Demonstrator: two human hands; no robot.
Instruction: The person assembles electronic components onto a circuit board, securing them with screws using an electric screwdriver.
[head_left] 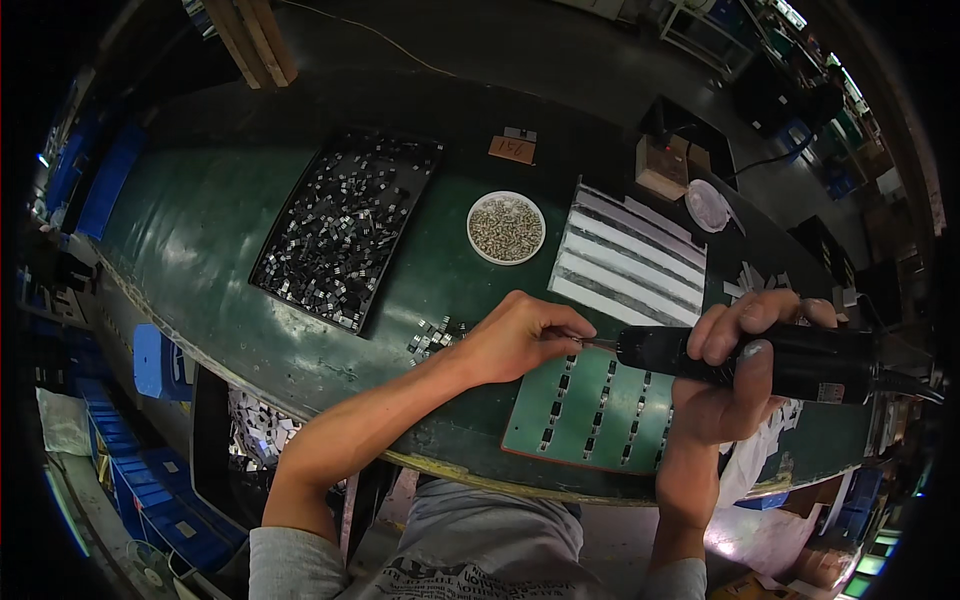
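Observation:
My right hand (735, 355) is wrapped round a black electric screwdriver (820, 365), which lies level with its bit to the left. At the bit's tip, my left hand (515, 338) is closed in a pinch; what sits between thumb and forefinger is too small to make out. Below the two hands lies a green board (530, 425) with several rows of small black-and-metal parts (598, 420) on it. The screwdriver and right wrist cover its right portion. Loose small parts (430, 338) are scattered beside my left forearm.
A black tray (388, 285) full of small black parts stands at the left. A round white bowl (543, 222) holds small metal pieces. Right of it lies a white-and-grey striped panel (630, 248). A wooden block (662, 168) stands at the far right. The screwdriver's cord (910, 385) trails right.

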